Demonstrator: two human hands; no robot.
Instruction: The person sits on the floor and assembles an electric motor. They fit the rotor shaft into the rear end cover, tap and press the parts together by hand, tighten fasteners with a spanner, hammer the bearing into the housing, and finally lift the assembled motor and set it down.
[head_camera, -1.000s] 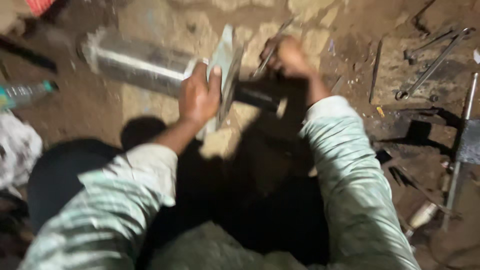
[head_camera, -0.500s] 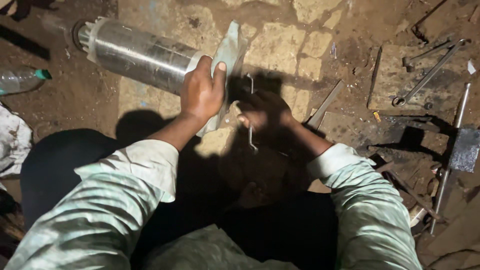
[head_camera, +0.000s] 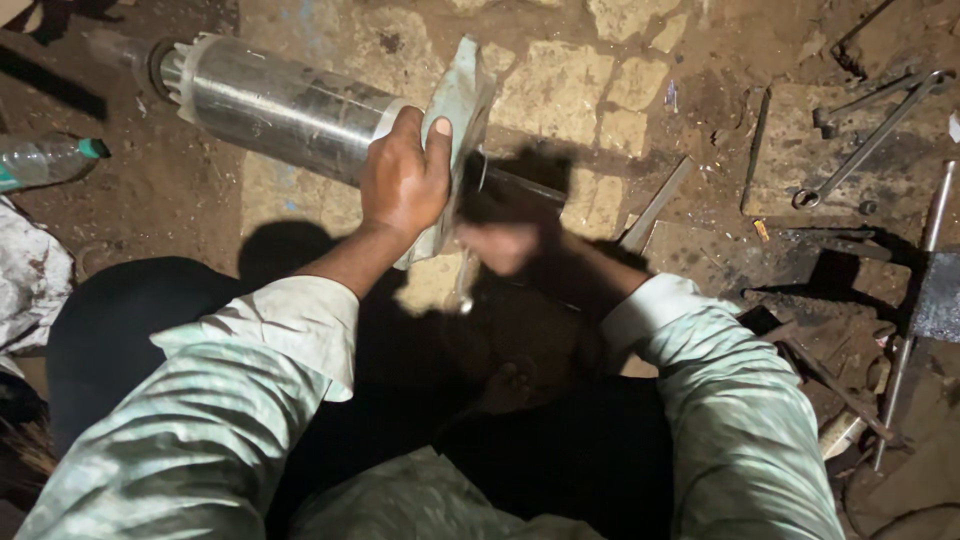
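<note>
The person is sitting low over the stone floor (head_camera: 640, 90) and is working on a long shiny metal cylinder (head_camera: 280, 105) that is lying across it. At the near end of the cylinder a flat grey-green plate (head_camera: 465, 110) is standing on its edge, and a dark shaft (head_camera: 520, 185) is coming out on the other side of it. The left hand (head_camera: 405, 185) is closing its grip around the edge of this plate, thumb on top, and is holding it upright against the cylinder. The right hand (head_camera: 500, 245) is blurred and in shadow just beside the plate; its grip seems closed on a thin metal tool (head_camera: 462, 285) that is hanging downward, but I cannot tell this for sure. As I am judging it, the work on the plate is somewhere in the middle: the plate is sitting on the cylinder, and whether it is fixed or loose is not showing. Two long spanners (head_camera: 870, 130) are lying well apart at the right, and a plastic bottle (head_camera: 45, 160) is lying at the left.
</note>
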